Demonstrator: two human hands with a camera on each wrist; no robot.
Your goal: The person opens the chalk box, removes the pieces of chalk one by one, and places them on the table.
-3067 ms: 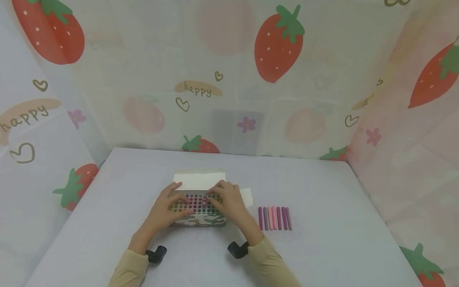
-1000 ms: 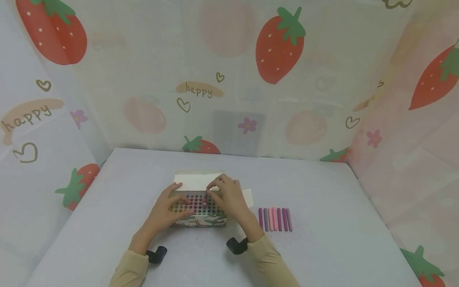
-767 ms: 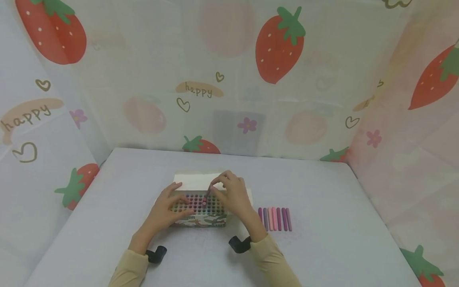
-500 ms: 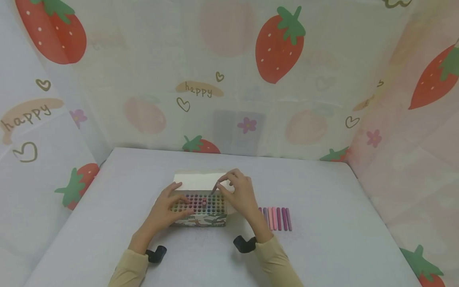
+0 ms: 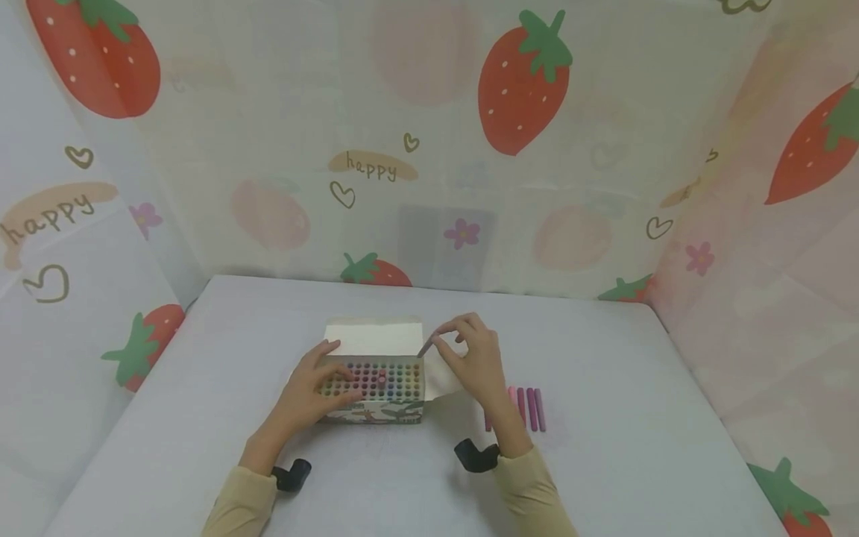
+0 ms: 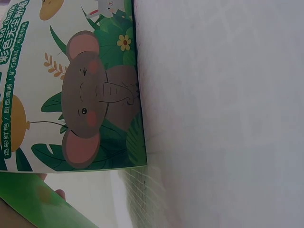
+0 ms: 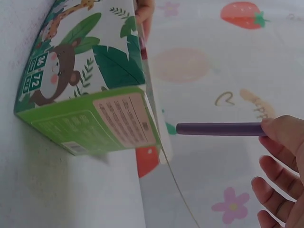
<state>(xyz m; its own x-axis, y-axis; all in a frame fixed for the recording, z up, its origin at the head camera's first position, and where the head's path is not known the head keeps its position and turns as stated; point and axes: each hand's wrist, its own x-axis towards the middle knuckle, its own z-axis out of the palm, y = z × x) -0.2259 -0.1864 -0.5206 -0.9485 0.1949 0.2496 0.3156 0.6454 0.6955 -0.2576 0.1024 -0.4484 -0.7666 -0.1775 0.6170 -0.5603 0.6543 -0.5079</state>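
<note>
An open-lidded chalk box (image 5: 392, 412), printed with animals, stands on the table, packed with upright sticks of many colours. My left hand (image 5: 315, 388) spans its left end, thumb along the front edge and fingers over the top, holding it. Part of that hand's fingers shows past the green side flap (image 6: 33, 197) in the left wrist view. My right hand (image 5: 478, 358) pinches a purple chalk stick (image 7: 218, 129) at one end, between thumb and forefinger, above the box's right end. A reddish chalk (image 5: 382, 379) stands out from its neighbours in the box.
Several pink and purple chalks (image 5: 532, 409) lie side by side right of the box, partly hidden by my right forearm. The white lid flap (image 5: 372, 337) stands up behind the box, and a side flap (image 5: 439, 382) sticks out right. Patterned curtains (image 5: 429, 224) enclose the table.
My right hand has drawn the purple chalk up out of the box and carried it to the right, past the box's right end. My left hand has stayed on the box.
</note>
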